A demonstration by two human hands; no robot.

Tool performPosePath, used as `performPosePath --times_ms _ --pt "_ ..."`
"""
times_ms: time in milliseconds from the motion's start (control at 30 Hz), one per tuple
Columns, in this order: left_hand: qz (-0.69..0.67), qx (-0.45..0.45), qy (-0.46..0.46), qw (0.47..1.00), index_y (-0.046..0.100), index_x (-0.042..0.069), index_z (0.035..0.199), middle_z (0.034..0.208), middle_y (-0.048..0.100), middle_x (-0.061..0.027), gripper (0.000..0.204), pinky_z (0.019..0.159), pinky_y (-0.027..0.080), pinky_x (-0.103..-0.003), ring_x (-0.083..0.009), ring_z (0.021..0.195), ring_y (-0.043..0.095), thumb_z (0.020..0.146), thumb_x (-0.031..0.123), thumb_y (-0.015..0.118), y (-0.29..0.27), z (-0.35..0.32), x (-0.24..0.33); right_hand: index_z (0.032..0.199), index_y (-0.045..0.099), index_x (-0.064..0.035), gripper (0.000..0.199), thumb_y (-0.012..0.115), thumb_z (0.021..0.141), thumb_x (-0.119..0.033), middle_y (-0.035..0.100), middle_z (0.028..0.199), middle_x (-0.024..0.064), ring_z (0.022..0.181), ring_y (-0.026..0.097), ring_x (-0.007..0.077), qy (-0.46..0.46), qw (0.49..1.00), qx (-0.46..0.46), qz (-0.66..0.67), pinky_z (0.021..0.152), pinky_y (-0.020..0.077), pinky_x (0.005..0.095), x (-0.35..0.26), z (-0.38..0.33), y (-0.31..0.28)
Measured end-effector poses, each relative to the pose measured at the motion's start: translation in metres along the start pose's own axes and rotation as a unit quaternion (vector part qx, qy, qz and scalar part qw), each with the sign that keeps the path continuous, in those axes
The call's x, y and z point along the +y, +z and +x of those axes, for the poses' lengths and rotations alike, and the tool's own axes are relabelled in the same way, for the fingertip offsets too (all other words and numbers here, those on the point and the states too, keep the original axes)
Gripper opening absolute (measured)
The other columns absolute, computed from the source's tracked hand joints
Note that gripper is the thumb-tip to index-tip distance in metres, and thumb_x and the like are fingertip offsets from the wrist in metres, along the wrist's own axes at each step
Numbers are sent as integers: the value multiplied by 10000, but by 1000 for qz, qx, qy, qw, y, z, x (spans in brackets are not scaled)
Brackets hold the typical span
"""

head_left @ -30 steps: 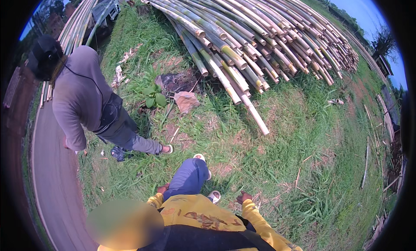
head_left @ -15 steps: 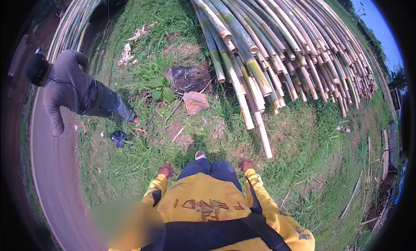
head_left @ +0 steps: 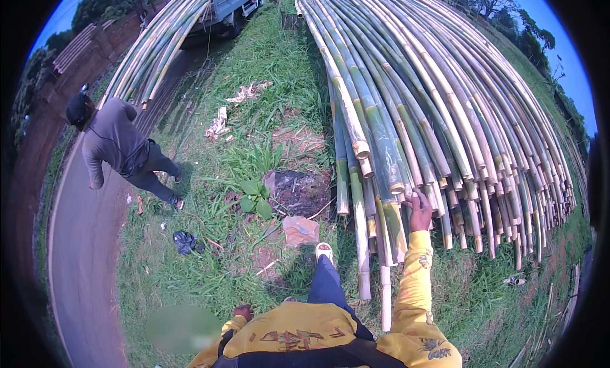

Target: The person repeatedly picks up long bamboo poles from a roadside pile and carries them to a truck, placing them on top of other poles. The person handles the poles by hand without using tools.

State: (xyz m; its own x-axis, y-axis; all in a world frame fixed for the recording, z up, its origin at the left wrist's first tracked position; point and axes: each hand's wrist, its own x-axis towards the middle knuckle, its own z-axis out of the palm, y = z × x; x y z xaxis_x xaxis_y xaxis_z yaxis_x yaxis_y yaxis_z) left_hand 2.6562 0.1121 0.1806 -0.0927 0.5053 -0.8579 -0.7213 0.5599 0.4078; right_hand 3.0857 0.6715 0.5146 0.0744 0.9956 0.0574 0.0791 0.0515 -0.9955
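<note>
My right hand [head_left: 419, 212] is stretched forward on a straight arm, at the butt ends of a large stack of bamboo poles [head_left: 438, 114]. Its fingers are apart and reach up against the pole ends; no grip around a pole shows. Closest to it is the cut end of a thick green pole [head_left: 384, 168]. My left hand [head_left: 243, 312] hangs low at my side over the grass, with nothing in it and its fingers loosely bent. One of my feet, in a pale sandal [head_left: 324, 250], is set forward near the stack.
A flat reddish stone [head_left: 300, 231] and a dark charred block [head_left: 297, 193] lie left of the stack. A person in grey [head_left: 121, 142] walks beside the road [head_left: 82, 253]. More bamboo [head_left: 162, 44] overhangs a truck [head_left: 232, 6]. A black plastic bag [head_left: 185, 242] lies on the grass.
I have stepped closer to the bamboo stack. My right hand has risen from my side to the pole ends. The person in grey has moved farther along, and the truck has come into view.
</note>
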Motion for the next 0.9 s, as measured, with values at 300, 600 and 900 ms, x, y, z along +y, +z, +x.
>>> performPosePath --times_ms 300,600,900 --pt "167 274 106 941 733 72 966 903 722 -133 302 803 517 -350 -248 825 680 832 330 649 139 14 72 1233 591 32 474 599 904 -310 630 1072 237 982 613 342 -46 965 91 -241 888 469 403 60 149 36" --pt "136 263 114 948 707 0 965 829 705 -122 218 645 522 -334 -216 704 649 856 175 634 193 28 130 1301 545 20 513 602 916 -315 569 1181 257 1037 598 344 -15 954 121 -273 907 469 415 87 162 54" --pt "185 171 164 954 671 14 1096 906 703 -145 254 599 528 -343 -231 706 654 904 137 560 151 24 148 1342 494 6 645 644 870 -407 517 1268 295 1180 501 438 4 935 122 -332 1020 392 465 89 169 77"
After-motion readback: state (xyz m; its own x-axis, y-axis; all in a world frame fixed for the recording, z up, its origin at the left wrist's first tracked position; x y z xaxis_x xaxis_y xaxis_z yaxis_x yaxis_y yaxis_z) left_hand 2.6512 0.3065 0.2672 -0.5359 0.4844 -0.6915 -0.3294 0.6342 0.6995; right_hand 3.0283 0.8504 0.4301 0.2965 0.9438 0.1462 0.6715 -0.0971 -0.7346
